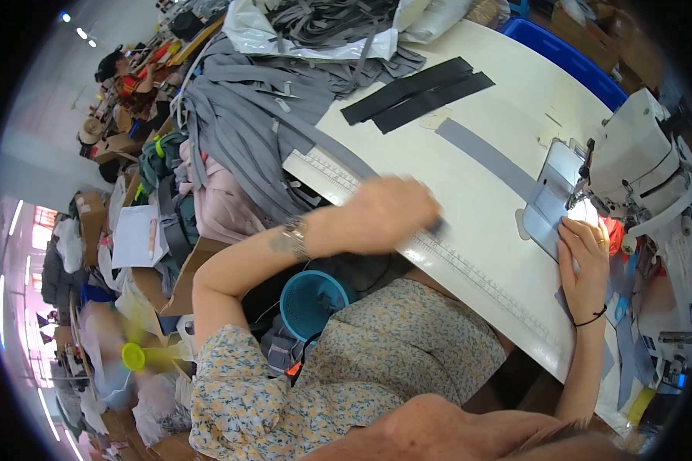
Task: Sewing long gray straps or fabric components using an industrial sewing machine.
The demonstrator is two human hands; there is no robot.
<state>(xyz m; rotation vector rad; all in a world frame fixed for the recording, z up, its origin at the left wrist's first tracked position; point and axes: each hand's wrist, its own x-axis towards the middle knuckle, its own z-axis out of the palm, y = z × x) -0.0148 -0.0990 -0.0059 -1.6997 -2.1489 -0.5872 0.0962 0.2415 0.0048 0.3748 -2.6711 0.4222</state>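
Over the table's front edge, my left hand [384,215] is closed and blurred by motion. A grey fabric strip [342,154] runs from the pile to behind this hand, and a dark grey bit shows at its fingertips. My right hand [584,257] lies with outstretched fingers on the near edge of the shiny metal plate [550,196], beside the lit needle area of the sewing machine [638,142]. Another grey strip [488,157] lies across the white table and reaches the plate's far side. Grey fabric also shows below my right wrist.
Two black bands [415,92] lie at the back of the white table [477,261]. A ruler scale [484,284] runs along its front edge. Many grey strips [238,115] hang off the left side. A teal bin [307,307] stands below; blue scissors [621,307] lie right.
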